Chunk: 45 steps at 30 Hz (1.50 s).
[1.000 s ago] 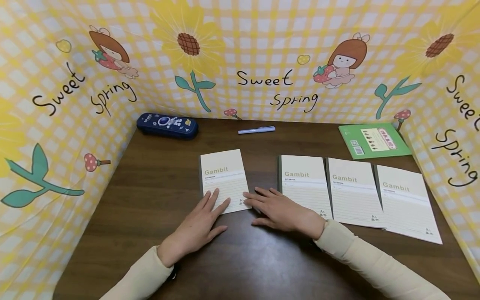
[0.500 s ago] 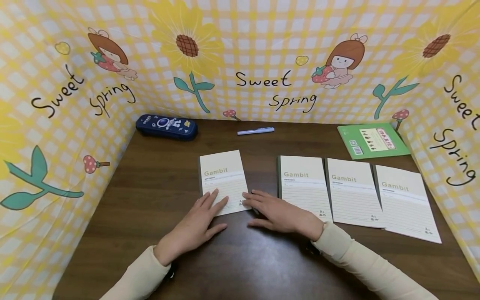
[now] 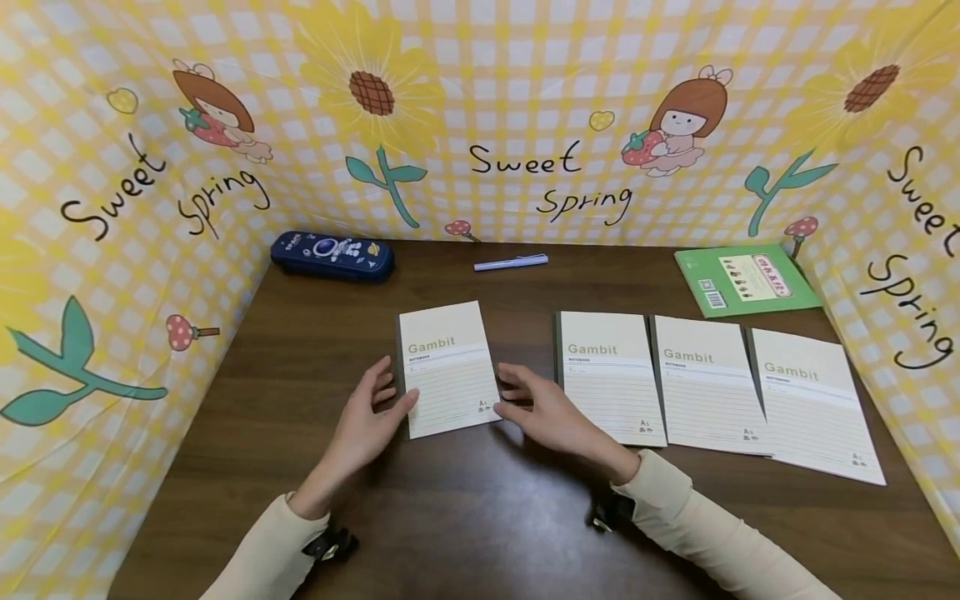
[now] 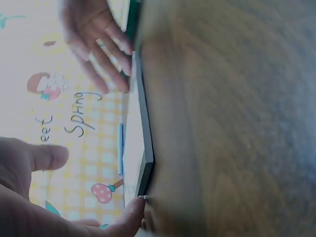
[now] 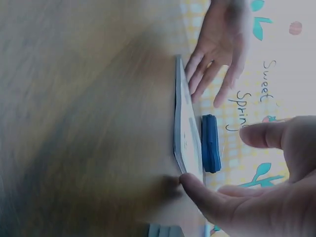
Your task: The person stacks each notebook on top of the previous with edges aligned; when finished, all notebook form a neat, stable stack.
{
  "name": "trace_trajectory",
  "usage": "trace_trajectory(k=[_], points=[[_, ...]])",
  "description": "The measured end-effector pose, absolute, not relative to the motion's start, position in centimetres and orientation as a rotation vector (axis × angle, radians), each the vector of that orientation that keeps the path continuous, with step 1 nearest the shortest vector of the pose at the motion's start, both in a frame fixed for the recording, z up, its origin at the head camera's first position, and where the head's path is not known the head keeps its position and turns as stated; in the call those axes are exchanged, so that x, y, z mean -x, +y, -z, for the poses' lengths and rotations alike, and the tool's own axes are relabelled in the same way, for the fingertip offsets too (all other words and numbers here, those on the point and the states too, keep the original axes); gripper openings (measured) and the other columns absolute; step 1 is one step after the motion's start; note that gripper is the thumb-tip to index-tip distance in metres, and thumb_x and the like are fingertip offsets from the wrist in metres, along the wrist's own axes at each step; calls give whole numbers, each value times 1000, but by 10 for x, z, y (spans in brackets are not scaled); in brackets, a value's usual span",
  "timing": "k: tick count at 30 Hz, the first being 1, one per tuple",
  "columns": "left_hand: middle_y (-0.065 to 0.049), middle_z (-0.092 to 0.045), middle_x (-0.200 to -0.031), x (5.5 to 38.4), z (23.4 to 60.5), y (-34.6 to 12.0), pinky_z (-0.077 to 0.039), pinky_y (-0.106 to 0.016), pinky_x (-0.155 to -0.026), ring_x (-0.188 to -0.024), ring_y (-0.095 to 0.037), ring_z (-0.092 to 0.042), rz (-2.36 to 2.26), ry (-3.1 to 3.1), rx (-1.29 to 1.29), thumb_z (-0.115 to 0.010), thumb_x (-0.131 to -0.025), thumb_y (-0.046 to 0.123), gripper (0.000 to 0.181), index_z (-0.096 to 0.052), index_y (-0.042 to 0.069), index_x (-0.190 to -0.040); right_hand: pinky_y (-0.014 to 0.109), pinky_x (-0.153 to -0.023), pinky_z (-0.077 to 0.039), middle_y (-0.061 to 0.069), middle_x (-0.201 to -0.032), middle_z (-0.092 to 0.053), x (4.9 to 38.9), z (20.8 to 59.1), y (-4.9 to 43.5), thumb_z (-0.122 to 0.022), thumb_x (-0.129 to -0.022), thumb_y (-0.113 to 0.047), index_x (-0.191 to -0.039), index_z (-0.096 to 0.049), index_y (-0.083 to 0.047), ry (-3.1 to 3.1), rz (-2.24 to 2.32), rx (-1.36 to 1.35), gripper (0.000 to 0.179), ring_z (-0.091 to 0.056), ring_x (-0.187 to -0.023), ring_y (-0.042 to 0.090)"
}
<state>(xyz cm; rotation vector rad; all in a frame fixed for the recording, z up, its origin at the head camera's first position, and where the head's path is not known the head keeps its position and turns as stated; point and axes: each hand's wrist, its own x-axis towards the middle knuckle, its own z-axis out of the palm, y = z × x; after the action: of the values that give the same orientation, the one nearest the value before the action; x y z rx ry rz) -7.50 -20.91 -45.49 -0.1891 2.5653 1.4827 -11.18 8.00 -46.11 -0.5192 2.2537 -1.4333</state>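
Observation:
A cream Gambit notebook (image 3: pixel 446 375) with a dark spine lies flat on the table, slightly turned. My left hand (image 3: pixel 363 421) is at its left edge, the thumb raised over the cover and the fingers loosely bent beside the spine. On the other side, my right hand (image 3: pixel 546 410) is at the right edge, its thumb near the lower corner. Both wrist views show the thumb apart from the cover, with a fingertip at or close to the notebook's edge. The notebook (image 4: pixel 136 133) lies between the two hands in the left wrist view.
To the right lie three similar notebooks in a row: one (image 3: pixel 609 392), a middle one (image 3: pixel 707 400) and an outer one (image 3: pixel 813 417). Behind are a navy pencil case (image 3: pixel 332 257), a lilac pen (image 3: pixel 512 262) and a green book (image 3: pixel 806 287). A checked cloth (image 3: pixel 510 75) encloses the table.
My left hand has left the notebook's lower cover and moved to its left edge. My right hand has turned at the right edge, its fingers more bent. The notebook stays almost in place.

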Motion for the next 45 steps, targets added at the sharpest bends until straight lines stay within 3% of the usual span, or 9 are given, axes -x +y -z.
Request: trace_trajectory(k=[8,12,17,22,29,34,45], points=[[-26,-42,-161,81,451,-214,-46,-52,-117,-147,-36,-48,-1852,2169,425,-57,-109,25,76,-11,9,-168,50,-112,-52,26,-159,-46,115,464,74,-59,-104,-8,-159,-34,4,1932,1721,145,61,-53,-142,42],[-23,-42,-161,83,450,-216,-50,-41,-114,-145,-31,-49,-1903,2080,486,-54,-109,20,73,-12,11,-168,53,-113,-50,28,-162,-42,116,464,71,-52,-104,-5,-159,-30,7,1762,1839,-4,60,-50,-144,41],[-23,-38,-164,83,454,-219,-56,-23,-97,-141,-30,-51,-1926,2030,491,-56,-107,9,73,-15,9,-168,45,-104,-56,29,-160,-42,116,466,71,-54,-103,-2,-158,-31,8,1703,1865,-76,60,-55,-137,38],[-25,-37,-161,82,461,-219,-55,-13,-84,-134,-30,-50,-1927,2048,465,-59,-101,-4,74,-22,2,-165,32,-89,-59,30,-155,-45,116,468,70,-63,-95,7,-157,-35,8,1695,1854,-79,68,-59,-127,31],[-21,-42,-149,83,465,-217,-55,-18,-74,-101,-9,-59,-1859,2113,460,-64,-95,-11,71,-39,5,-160,24,-74,-58,26,-142,-54,114,467,66,-67,-87,15,-152,-45,8,1722,1845,-123,69,-62,-110,18],[-21,-40,-150,82,465,-216,-56,-18,-75,-102,-9,-59,-1876,2075,452,-62,-97,-10,71,-37,6,-161,23,-71,-57,29,-143,-55,115,468,68,-65,-88,15,-150,-47,9,1732,1859,-95,65,-66,-100,12],[-20,-41,-150,82,460,-212,-57,-20,-76,-109,-16,-58,-1895,2068,454,-63,-97,-9,70,-39,9,-160,23,-71,-58,34,-142,-57,115,469,77,-65,-91,12,-151,-44,8,1741,1862,-1,65,-70,-95,10]])
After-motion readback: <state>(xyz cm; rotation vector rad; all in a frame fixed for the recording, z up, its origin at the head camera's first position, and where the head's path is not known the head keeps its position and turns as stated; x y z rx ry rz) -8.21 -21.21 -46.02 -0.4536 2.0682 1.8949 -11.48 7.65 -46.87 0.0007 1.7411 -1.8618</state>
